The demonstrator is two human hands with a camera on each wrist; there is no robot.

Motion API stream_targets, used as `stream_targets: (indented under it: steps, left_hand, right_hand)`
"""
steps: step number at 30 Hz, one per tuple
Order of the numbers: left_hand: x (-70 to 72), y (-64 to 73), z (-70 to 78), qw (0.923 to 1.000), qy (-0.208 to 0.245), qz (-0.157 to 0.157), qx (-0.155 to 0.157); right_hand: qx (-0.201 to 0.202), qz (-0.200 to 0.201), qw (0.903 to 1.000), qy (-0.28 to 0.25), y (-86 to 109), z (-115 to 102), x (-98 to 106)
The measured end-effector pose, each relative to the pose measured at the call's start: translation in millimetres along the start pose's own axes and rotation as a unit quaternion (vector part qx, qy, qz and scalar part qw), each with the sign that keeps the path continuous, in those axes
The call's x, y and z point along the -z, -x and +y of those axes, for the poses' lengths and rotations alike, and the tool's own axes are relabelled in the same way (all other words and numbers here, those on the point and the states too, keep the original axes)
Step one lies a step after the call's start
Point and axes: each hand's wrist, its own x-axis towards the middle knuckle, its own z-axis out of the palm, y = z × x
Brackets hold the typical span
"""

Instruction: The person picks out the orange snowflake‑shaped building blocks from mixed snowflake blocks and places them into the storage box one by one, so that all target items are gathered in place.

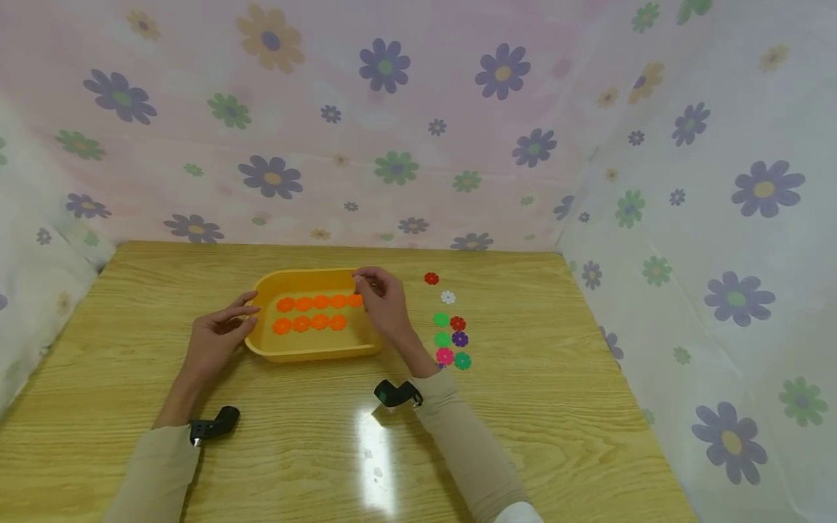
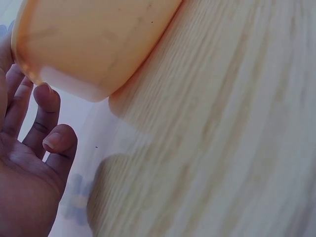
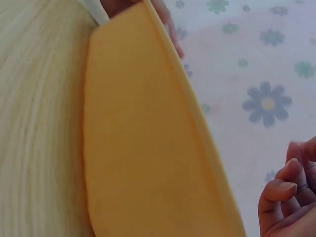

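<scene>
A yellow plastic basket stands on the table with two rows of orange flower-shaped discs on its floor. At its left end is my left hand, fingertips against the rim and outer wall. In the left wrist view the fingers bend loosely beside the basket's wall. Over the basket's right end, my right hand has its fingers bent, partly covering the last disc of the upper row. The right wrist view has these fingers curled above the rim; whether anything is between the fingertips is hidden.
Right of the basket lie several loose flower discs: red, white, green, purple and pink. The wooden table meets a flower-patterned cloth behind it and at both sides.
</scene>
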Motion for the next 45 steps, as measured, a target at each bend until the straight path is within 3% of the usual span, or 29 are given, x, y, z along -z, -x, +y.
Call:
stream_targets:
  steps: [6,12,15,20,28,34,40,45]
  left_hand:
    - [2.2,1.1,0.8,1.0,-0.001,0.002,-0.006]
    - [4.6,2.4,3.1,1.0,0.004,-0.001,-0.004]
    - [6.3,3.9,3.9,1.0,0.002,-0.005,0.0]
    - [8.9,4.8,5.2,1.0,0.002,-0.007,-0.001]
    - [10.4,5.5,6.0,0.9999,0.012,-0.003,-0.007]
    - [10.4,5.5,3.9,0.9998,0.019,-0.005,-0.007]
    - [11.0,5.1,2.1,0.9997,0.022,-0.007,-0.007]
    - [11.2,5.1,1.3,0.9996,0.025,-0.007,-0.006]
  right_hand:
    - [-0.038,0.068,0.9969,0.014,-6.9,12.9,30.5]
    - [-0.118,0.079,0.986,0.087,-3.5,13.8,53.5]
    - [-0.144,0.069,0.9791,0.125,-2.0,20.5,59.9]
    - [-0.155,0.018,0.9742,0.163,-7.8,55.5,74.6]
    - [-0.141,-0.069,0.9596,0.234,-13.6,52.6,85.6]
    - [-0.159,-0.091,0.9528,0.242,-16.8,47.2,91.5]
    - [-0.19,-0.111,0.9371,0.271,-18.9,40.3,98.0]
    - [-0.192,-0.134,0.9259,0.296,-19.5,33.5,99.9]
